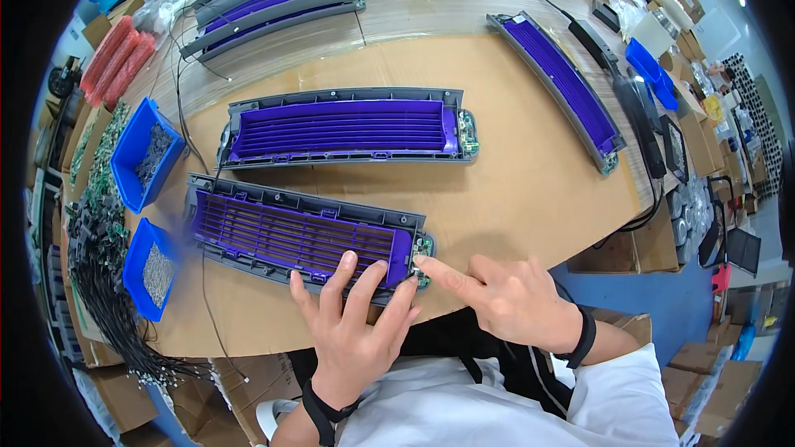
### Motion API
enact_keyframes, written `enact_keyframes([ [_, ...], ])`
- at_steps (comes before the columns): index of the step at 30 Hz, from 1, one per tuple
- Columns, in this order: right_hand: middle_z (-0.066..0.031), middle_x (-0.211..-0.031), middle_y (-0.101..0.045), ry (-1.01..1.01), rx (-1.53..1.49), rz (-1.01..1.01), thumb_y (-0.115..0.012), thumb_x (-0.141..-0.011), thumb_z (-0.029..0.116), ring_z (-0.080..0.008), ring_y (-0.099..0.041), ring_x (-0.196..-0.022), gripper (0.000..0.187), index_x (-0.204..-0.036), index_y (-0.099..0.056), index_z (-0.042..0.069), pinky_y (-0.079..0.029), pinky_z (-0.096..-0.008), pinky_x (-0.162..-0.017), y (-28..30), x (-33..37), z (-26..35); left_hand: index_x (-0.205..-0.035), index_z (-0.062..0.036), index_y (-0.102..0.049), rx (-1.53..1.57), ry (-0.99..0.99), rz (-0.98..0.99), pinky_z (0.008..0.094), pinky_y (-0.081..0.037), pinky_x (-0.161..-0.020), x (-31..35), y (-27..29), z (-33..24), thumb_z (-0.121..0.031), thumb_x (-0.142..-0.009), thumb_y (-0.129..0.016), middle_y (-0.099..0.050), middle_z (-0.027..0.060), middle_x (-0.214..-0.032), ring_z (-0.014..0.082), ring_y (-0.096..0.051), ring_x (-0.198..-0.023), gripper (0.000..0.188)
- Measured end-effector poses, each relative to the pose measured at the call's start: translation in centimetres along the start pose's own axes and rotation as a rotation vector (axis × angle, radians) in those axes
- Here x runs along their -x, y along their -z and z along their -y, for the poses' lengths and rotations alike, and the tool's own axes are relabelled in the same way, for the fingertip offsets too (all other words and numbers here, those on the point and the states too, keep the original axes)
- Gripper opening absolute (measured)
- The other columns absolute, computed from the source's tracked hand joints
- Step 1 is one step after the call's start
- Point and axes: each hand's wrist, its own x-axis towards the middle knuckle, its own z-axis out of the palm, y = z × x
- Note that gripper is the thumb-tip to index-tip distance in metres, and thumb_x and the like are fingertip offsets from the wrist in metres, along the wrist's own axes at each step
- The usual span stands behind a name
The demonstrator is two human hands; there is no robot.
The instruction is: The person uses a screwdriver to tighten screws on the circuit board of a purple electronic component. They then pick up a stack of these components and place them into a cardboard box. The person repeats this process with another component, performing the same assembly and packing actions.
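A long grey housing with a purple slatted grille [290, 228] lies slightly slanted at the near side of the cardboard-covered table. My left hand [356, 335] is open, its fingers spread over the grille's lower right part and the housing's near edge. At the right end sits a small green circuit board [423, 258]. The tip of my right index finger touches this board, while the other fingers of my right hand [509, 294] are bent and its thumb is hidden. Just beyond lies a second housing with a purple grille [344, 128], untouched.
Two blue bins [149, 153] [149, 269] of small metal parts stand left, beside bundled black cables [103, 281]. Another purple-grilled housing [563, 87] lies at the right, next to a black handheld tool [638, 116]. More housings [273, 12] are at the back. A thin cable [203, 281] crosses the near housing.
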Motion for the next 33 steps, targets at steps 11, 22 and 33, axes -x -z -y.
enact_keyframes([
  [11,0.0007,-0.061,-0.039,0.076,0.139,-0.026,-0.061,-0.084,0.011,-0.0080,-0.046,-0.041,0.060,-0.143,-0.051,0.020,-0.034,-0.0274,-0.032,-0.5,0.0,0.5,-0.108,-0.0252,-0.068,-0.091,-0.062,0.087,0.0774,-0.019,-0.097,0.5,0.1,0.1,-0.041,-0.089,-0.064,-0.060,0.0066,-0.119,0.0363,-0.049,-0.124,0.025],
  [22,-0.0049,-0.069,-0.056,-0.010,-0.335,-0.188,-0.065,-0.086,0.011,-0.0165,-0.048,-0.043,0.055,-0.139,-0.053,0.013,-0.041,-0.0330,-0.042,-0.6,-0.8,0.2,-0.108,-0.0225,-0.068,-0.017,-0.041,-0.023,0.0730,-0.019,-0.102,0.2,-0.4,0.3,-0.031,-0.083,-0.072,-0.058,0.0051,-0.121,0.0330,-0.051,-0.119,0.027],
  [33,-0.0083,-0.085,-0.059,-0.120,-0.588,-0.339,-0.066,-0.088,0.005,-0.0195,-0.055,-0.074,0.017,-0.104,-0.068,0.002,-0.046,-0.0293,-0.069,0.0,-1.5,-0.8,-0.100,-0.0082,-0.058,0.260,0.108,-0.161,0.0602,-0.014,-0.114,0.4,-0.2,0.2,-0.017,-0.071,-0.083,-0.061,0.0102,-0.115,0.0315,-0.054,-0.122,0.039],
])
